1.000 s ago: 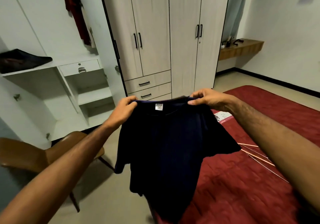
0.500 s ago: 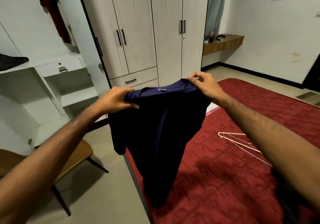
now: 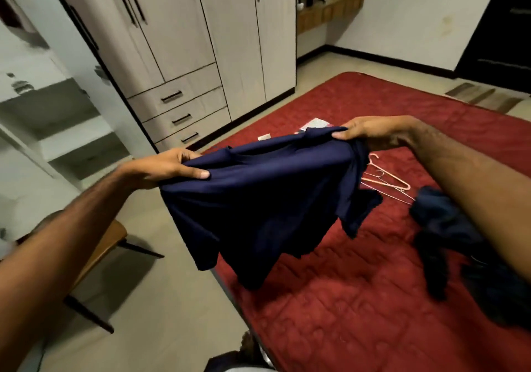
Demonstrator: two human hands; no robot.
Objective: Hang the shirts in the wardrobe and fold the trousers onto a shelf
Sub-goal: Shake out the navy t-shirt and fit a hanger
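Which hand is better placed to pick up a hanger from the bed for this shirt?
Probably the right hand: it grips the navy shirt almost directly above the pink hangers. The left hand holds the far shoulder, over the floor.

Red quilted bed (image 3: 359, 299) with hangers, dark clothes and small papers on it.

The bed fills the right and lower part of the view, its left edge running beside the pale floor (image 3: 161, 299). Pink wire hangers (image 3: 388, 180) lie on the cover near the middle of the bed. A heap of dark clothes (image 3: 448, 242) lies toward its right side, just beside the hangers. Small pale papers (image 3: 314, 123) rest near the far left corner. A wooden chair (image 3: 97, 254) stands on the floor off the bed's left edge.
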